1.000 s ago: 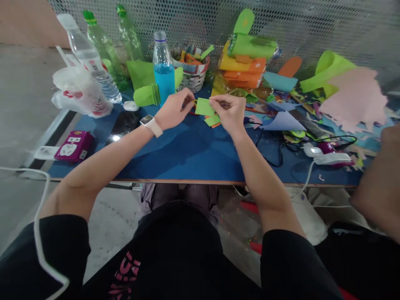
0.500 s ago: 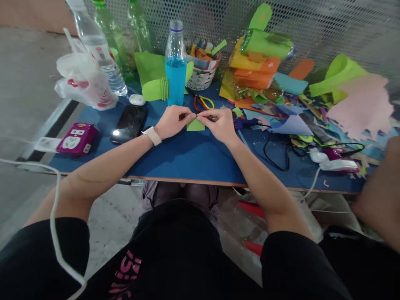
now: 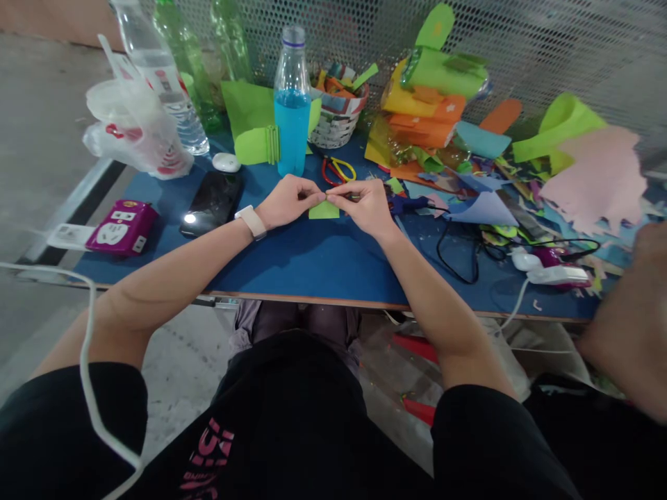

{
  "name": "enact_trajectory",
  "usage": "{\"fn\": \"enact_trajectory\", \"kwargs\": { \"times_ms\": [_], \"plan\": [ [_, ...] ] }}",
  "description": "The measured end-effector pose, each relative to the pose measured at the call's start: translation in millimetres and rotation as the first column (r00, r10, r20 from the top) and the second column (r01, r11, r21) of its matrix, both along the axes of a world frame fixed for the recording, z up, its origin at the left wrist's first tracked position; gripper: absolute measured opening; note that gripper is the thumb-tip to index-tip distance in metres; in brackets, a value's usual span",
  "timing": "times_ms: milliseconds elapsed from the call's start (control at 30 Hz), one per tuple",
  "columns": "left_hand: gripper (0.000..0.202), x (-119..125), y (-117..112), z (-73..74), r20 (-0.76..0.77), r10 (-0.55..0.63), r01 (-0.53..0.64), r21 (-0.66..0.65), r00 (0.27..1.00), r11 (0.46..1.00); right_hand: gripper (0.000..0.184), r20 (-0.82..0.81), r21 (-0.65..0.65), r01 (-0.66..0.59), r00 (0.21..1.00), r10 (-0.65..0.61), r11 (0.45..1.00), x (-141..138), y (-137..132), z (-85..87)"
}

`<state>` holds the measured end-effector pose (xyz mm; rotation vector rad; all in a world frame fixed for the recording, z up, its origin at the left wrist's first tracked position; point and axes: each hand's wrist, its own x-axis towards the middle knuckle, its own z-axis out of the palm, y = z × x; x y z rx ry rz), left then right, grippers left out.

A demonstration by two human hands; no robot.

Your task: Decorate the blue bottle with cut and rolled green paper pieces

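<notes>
1. Down at the near edge of the blue tabletop (image 3: 313, 274), towards its right end, sits a purple block adapter (image 3: 550, 257) with white plugs.
2. Over by the near left corner, here's a boxy purple power socket (image 3: 122, 228) with a white face.
3. Now the middle, between near and far edges: a small light-green piece of paper (image 3: 324, 210), right at the fingertips; whether it touches the tabletop, I can't tell.
4. Left hand (image 3: 288, 201), white watch strap (image 3: 253, 222) on the wrist: its grip is pinched on the paper's far edge.
5. Right hand (image 3: 367, 208) matches it, grip clamped on that edge too, fingertips almost meeting.
6. Towards the left edge, a glossy black phone (image 3: 212, 203), a white rounded case (image 3: 226, 162) just beyond.
7. And towards the far edge, an upright clear bottle of blue liquid (image 3: 292, 132), a woven paper basket (image 3: 333, 125) just to its right.
</notes>
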<state>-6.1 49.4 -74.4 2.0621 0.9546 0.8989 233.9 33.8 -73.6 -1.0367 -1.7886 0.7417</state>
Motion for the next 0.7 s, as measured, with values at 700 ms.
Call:
{"fn": "enact_trajectory", "kwargs": {
  "times_ms": [700],
  "plan": [
    [0.021,-4.6,4.1,0.0,-0.053,0.029,-0.025,0.073,0.998,0.997,0.033,0.039,-0.138,-0.096,0.994,0.102,0.986,5.1,-0.7,5.0]
  ]
}}
